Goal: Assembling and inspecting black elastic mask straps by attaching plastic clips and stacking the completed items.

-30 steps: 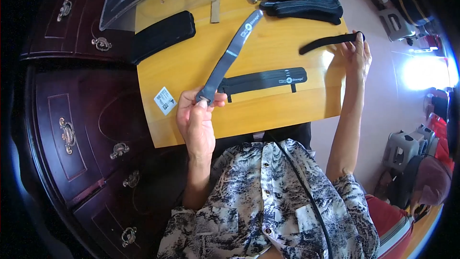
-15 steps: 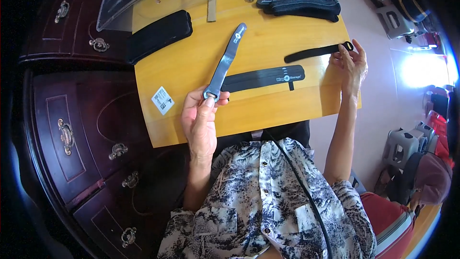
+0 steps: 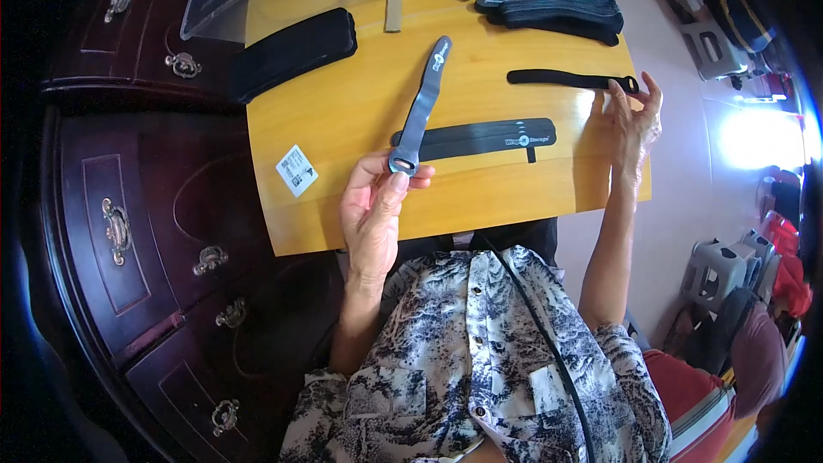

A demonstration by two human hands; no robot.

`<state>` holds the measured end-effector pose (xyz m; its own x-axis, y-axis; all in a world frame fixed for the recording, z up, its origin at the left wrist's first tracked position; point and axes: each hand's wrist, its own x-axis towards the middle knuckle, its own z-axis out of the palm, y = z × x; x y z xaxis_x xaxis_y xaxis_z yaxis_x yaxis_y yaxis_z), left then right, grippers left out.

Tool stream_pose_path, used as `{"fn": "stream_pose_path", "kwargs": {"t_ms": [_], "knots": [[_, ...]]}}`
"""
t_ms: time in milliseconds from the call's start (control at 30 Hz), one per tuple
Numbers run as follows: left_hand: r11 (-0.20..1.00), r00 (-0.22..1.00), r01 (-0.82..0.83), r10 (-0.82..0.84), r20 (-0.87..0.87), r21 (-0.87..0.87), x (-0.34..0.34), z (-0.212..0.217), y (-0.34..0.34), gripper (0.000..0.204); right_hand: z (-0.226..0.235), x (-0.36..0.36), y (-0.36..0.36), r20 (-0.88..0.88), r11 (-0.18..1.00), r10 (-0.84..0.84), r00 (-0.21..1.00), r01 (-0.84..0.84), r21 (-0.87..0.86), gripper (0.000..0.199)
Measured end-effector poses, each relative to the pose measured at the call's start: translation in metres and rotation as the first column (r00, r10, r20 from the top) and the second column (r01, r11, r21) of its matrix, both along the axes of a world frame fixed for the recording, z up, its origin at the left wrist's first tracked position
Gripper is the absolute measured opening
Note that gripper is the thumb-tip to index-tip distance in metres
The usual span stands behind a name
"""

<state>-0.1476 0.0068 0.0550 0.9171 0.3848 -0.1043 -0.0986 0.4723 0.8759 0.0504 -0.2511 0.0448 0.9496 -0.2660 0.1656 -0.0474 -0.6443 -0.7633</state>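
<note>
We see a long grey strap [image 3: 422,111], flat with a buckle loop at its near end, lying slantwise on the yellow board [image 3: 343,120]. Our left hand [image 3: 373,210] pinches that loop; our right hand [image 3: 633,116], fingers spread, touches a thin black strap [image 3: 566,79] at the board's right edge.

Left hand [image 3: 374,206] near front edge of desk, left of middle; forearm rises from lower edge of view, wrist straight, palm up, thumb and fingers pinched shut. Right hand [image 3: 633,116] at right edge of desk; arm stretched forward, elbow slightly bent, fingers [image 3: 645,90] loosely spread and extended, nothing gripped between them.
</note>
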Motion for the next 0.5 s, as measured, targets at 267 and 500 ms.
{"fn": "stream_pose_path", "kwargs": {"t_ms": [267, 500], "knots": [[0.999, 0.999, 0.034, -0.035, -0.004, -0.038, -0.002, 0.004, -0.001, 0.020, 0.039, -0.042, 0.036, 0.066, 0.958, 0.274, 0.959, -0.267, -0.107, 0.031], [0.992, 0.998, 0.041, -0.046, 0.036, 0.122, 0.000, 0.012, -0.001, 0.012, 0.066, -0.106, 0.111, 0.052, 0.521, 0.837, 0.545, -0.822, 0.230, 0.014]]}}
